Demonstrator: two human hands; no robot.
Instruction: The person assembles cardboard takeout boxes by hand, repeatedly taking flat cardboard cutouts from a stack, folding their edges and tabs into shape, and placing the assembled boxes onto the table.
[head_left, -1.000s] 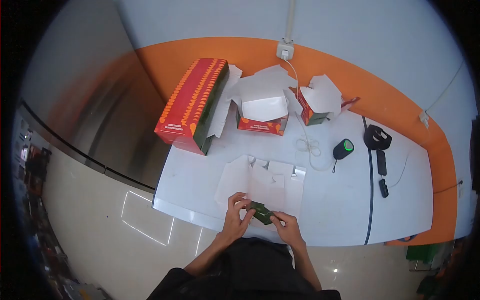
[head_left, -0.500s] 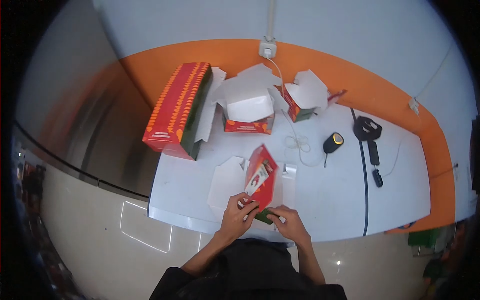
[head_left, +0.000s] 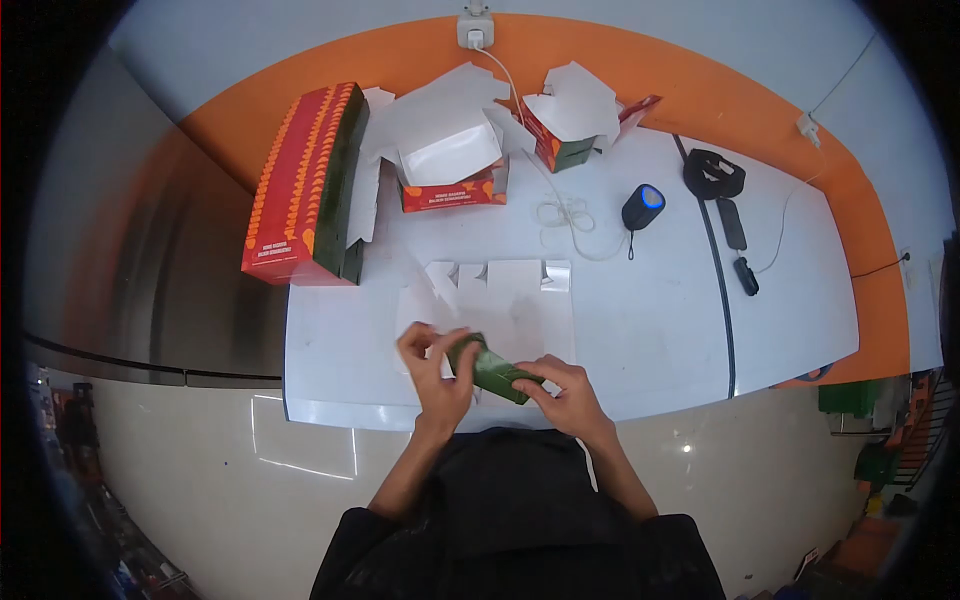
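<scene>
A partly unfolded cardboard box (head_left: pixel 520 300) lies on the table with its white inner face upward and slotted tabs along its far edge. At its near edge a green flap (head_left: pixel 495 374) stands raised between my hands. My left hand (head_left: pixel 437 370) has its thumb against the left end of the flap, with the fingers bent beside a white panel that is smeared by motion. Thumb and fingers of my right hand (head_left: pixel 562 393) pinch the flap's right end. Part of the near edge is hidden behind my hands.
A tall red and green box (head_left: pixel 300 190) stands at the left. Behind are an open box with a white inside (head_left: pixel 455 195) and a smaller open box (head_left: pixel 575 150). A black speaker (head_left: pixel 643 207), a cable (head_left: pixel 567 212), a black strap (head_left: pixel 714 174) and a phone-like black object (head_left: pixel 731 224) lie rightward.
The raised red panel has swung down to the left, showing its white side. My left hand has moved left along the green flap. The camera view has shifted, and the speaker's ring went from yellow to blue.
</scene>
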